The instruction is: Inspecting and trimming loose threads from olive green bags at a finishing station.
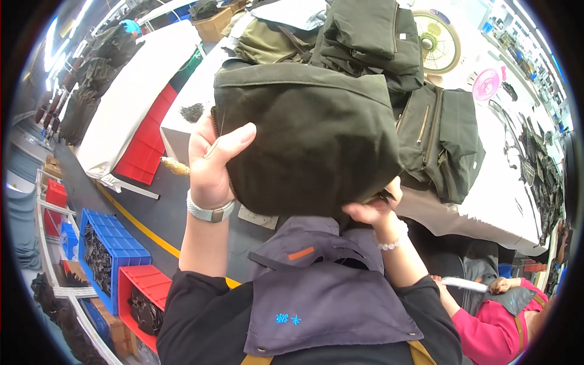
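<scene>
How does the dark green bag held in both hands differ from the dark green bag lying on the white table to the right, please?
The held bag is lifted off the table, gripped by the left hand and right hand; the table bag lies untouched on the white table. The held bag looks rounded and puffed out, while the table bag lies flatter and creased. The table bag shows a long zip on its face; the held bag's facing side is plain. Both are dark olive fabric.

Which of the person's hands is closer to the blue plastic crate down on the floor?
Left. The left hand grips the left side of the dark green fabric bag, above the blue plastic crate. The right hand holds the bag's lower right edge, farther from the crate.
</scene>
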Motion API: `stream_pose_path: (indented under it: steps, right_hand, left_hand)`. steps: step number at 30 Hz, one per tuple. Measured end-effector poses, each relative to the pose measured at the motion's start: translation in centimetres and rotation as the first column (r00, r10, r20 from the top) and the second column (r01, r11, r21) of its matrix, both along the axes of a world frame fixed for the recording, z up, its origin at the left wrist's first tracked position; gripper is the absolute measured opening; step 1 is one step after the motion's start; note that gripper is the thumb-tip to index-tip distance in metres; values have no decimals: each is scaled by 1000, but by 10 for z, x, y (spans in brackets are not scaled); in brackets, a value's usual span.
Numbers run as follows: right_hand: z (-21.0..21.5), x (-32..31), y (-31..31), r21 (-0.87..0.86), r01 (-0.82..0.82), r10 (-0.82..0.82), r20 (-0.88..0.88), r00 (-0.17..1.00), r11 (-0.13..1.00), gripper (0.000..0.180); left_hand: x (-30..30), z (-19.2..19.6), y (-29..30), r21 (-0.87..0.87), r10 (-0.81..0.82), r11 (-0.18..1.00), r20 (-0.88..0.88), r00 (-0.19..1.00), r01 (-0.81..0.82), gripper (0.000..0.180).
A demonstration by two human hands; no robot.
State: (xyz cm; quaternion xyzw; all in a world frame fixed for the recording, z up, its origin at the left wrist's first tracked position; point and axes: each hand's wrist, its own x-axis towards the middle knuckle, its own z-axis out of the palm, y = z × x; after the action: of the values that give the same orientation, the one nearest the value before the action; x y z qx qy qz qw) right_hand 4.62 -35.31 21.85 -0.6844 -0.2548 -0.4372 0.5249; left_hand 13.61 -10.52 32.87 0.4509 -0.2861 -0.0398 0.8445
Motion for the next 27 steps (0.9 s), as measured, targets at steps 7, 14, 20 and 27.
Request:
stream_pose_path:
  steps: [7,14,20,27]
  right_hand:
    - [2,-1,5,-298,257,-286,-55,957,919,6]
    - [13,-8,5,-241,282,-289,8,957,928,15]
    - [8,-10,-7,-262,201,-222,-51,974,944,16]
    - [35,-13,-8,-28,-27,14,-397,918,999,28]
  left_hand:
    - [25,0,-10,139,299,943,42,953,-301,17]
    - [103,-42,57,423,658,536,332,675,-731,35]
    - [103,-84,60,841,332,251,390,859,-479,51]
    - [64,-138,34,557,364,671,329,872,-490,51]
